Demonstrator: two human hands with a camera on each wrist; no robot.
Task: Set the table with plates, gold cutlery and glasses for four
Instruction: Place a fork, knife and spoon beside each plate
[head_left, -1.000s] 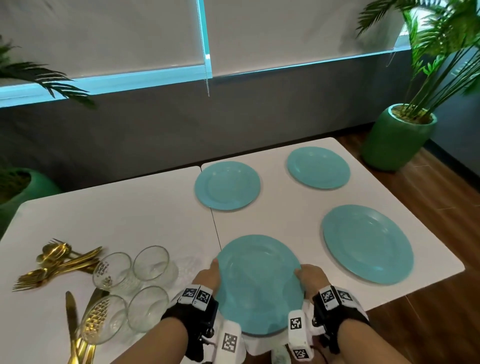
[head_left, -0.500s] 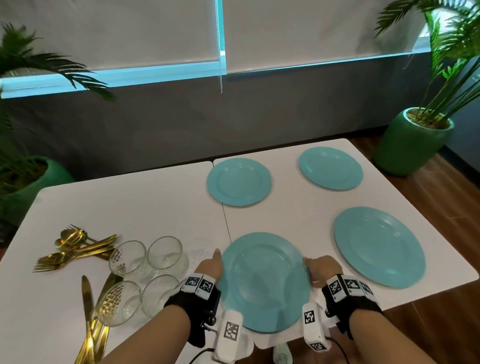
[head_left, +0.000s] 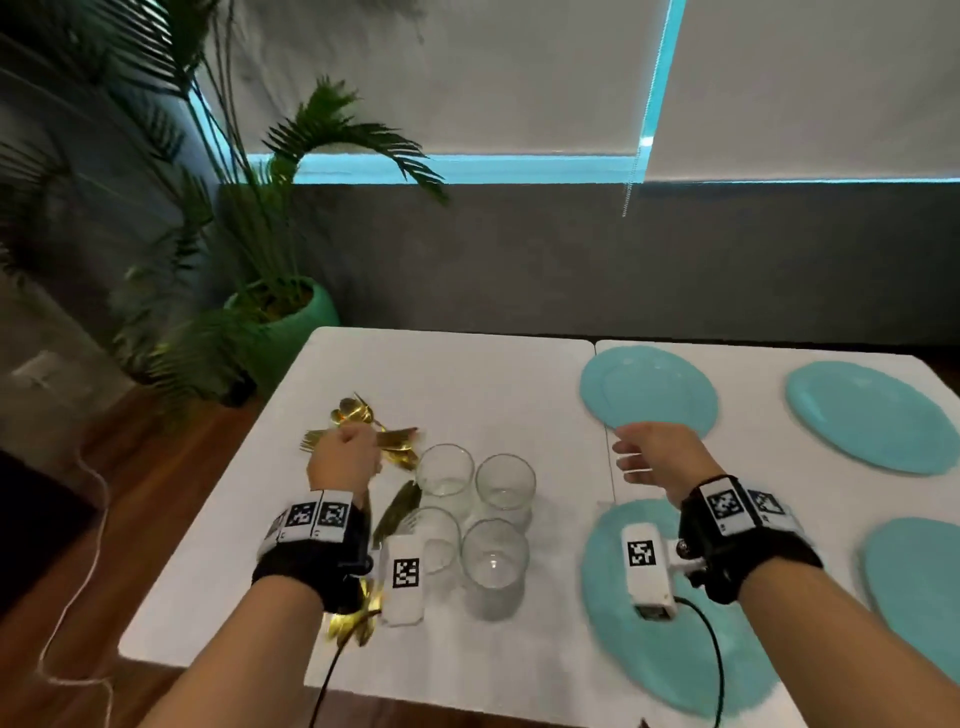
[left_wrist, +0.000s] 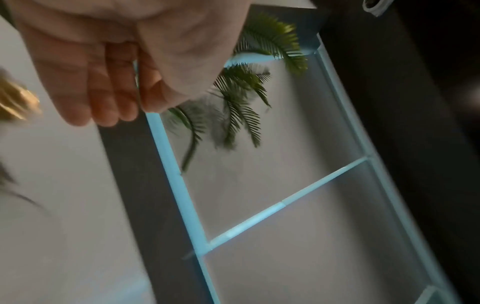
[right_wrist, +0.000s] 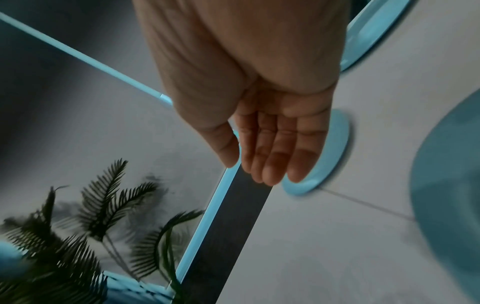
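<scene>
Several teal plates lie on the white table (head_left: 467, 374): one at the near edge (head_left: 675, 639) under my right wrist, one behind it (head_left: 649, 389), two more at the right (head_left: 872, 415) (head_left: 914, 597). Several clear glasses (head_left: 505, 486) stand upright in a cluster left of the seam. Gold forks and spoons (head_left: 400, 441) lie in a pile behind them, and gold knives (head_left: 400, 509) lie beside them. My left hand (head_left: 343, 457) hovers over the fork pile, fingers loosely curled and holding nothing (left_wrist: 109, 92). My right hand (head_left: 649, 457) is raised above the seam, fingers straight and empty (right_wrist: 265, 144).
A potted palm (head_left: 280, 312) in a green pot stands on the floor off the table's far left corner. A dark wall with a window blind runs behind the table. A white cable (head_left: 78, 571) trails over the wooden floor at the left.
Both hands have let go of the near plate, which now lies on the table. The view has swung left. My left hand has moved over the cutlery and my right hand has lifted.
</scene>
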